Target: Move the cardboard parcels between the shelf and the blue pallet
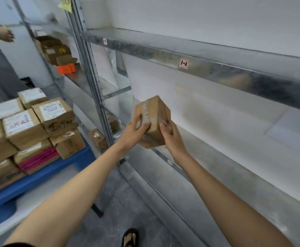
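1. Both hands are clamped on one small brown cardboard parcel with clear tape across its top [152, 120]. The left hand [135, 130] grips its left side with the thumb over the taped face, and the right hand [172, 135] holds the right side.
2. The parcel is up in the air, tilted on a corner, right over the front edge of the grey galvanised metal shelf [217, 172]. It's not resting on the shelf board as far as I can see.
3. The steel beam of the shelf level above [208, 65] carries a little white tag marked "1-2" [183, 63].
4. Just left of the hands is the grey perforated shelf upright [92, 68], with a couple of small brown boxes [99, 139] low down behind it.
5. Further left, a stack of labelled brown cardboard parcels [38, 123] sits on the blue plastic pallet [44, 177].
6. On the far shelf bay there's a pile of darker brown boxes [53, 50] with a bright orange box [65, 68] in front.
7. Another person's hand [4, 33] shows at the top left, and a foot in a black sandal [130, 237] is at the bottom on the grey floor.
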